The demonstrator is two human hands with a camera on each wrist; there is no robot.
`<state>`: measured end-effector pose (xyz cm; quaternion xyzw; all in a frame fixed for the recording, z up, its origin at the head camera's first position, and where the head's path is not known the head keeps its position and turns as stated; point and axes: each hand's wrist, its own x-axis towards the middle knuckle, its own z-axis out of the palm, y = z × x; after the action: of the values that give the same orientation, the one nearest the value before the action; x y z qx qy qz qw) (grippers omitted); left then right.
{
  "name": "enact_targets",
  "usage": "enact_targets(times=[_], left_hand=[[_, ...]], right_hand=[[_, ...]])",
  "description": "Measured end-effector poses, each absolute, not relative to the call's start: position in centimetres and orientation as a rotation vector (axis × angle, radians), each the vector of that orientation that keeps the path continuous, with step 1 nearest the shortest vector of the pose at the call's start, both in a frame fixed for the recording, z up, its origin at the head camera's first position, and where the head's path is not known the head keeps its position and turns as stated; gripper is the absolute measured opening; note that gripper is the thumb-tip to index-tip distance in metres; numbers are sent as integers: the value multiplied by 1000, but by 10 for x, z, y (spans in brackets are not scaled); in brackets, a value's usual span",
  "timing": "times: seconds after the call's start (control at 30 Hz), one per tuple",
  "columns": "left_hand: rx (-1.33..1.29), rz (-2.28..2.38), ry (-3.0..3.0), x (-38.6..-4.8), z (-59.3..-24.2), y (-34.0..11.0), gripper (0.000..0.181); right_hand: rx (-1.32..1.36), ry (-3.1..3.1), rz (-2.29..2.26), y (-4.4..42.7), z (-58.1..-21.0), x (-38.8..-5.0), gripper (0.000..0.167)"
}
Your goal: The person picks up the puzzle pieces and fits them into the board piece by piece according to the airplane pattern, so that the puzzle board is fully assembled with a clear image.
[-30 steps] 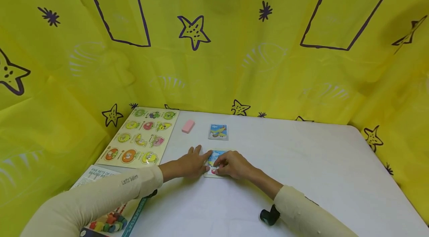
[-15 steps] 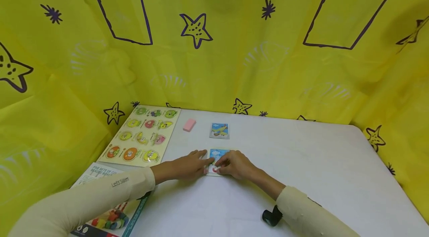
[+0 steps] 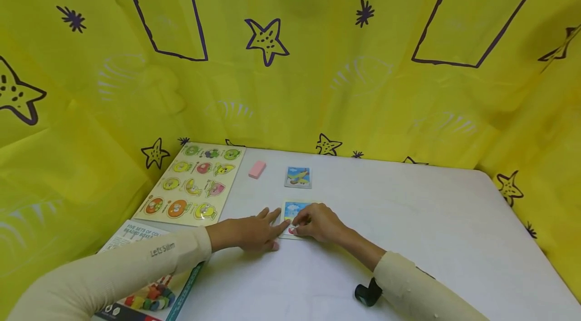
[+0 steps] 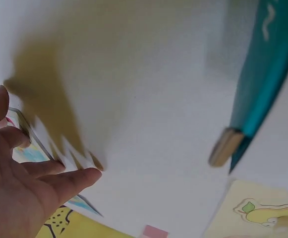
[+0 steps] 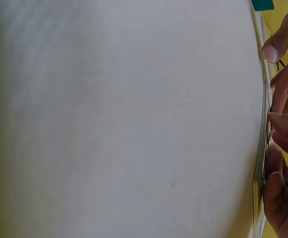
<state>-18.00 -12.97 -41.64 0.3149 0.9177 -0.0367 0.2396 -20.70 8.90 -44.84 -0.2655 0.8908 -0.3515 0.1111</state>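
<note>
A small picture board [image 3: 295,208] with blue sky and a red and white figure lies on the white table. My left hand [image 3: 256,232] has its fingers spread at the board's left side, the index fingertip touching its picture. My right hand [image 3: 320,222] is over the board's right part, thumb and index curled together at what looks like a small puzzle piece, mostly hidden by the fingers. In the left wrist view part of the picture board [image 4: 29,151] shows behind the left hand [image 4: 20,188]. The right wrist view catches the board's thin edge [image 5: 258,188] below both hands' fingertips.
Behind lies a second small board with a yellow airplane [image 3: 298,177]. A pink block [image 3: 257,169] is left of it. A fruit picture board [image 3: 192,184] and a beaded-toy box [image 3: 152,298] lie at left. A yellow curtain [image 3: 308,94] closes the back.
My left hand's thumb has come off the board and its fingers have spread, while the index still touches. My right hand stays nearly in place. The head view has shifted slightly.
</note>
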Motion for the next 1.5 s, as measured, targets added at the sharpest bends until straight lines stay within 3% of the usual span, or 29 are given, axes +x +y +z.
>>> enact_targets(times=[0.63, 1.13, 1.5], left_hand=[[900, -104, 2494, -183, -412, -131, 68], [907, -120, 2515, -180, -412, -129, 64], [889, -52, 2493, -182, -413, -136, 69]], right_hand=[[-767, 2584, -1045, 90, -445, -209, 14], [-729, 2616, -1000, 96, -446, -211, 4], [-763, 2602, -1033, 92, -450, -213, 13]])
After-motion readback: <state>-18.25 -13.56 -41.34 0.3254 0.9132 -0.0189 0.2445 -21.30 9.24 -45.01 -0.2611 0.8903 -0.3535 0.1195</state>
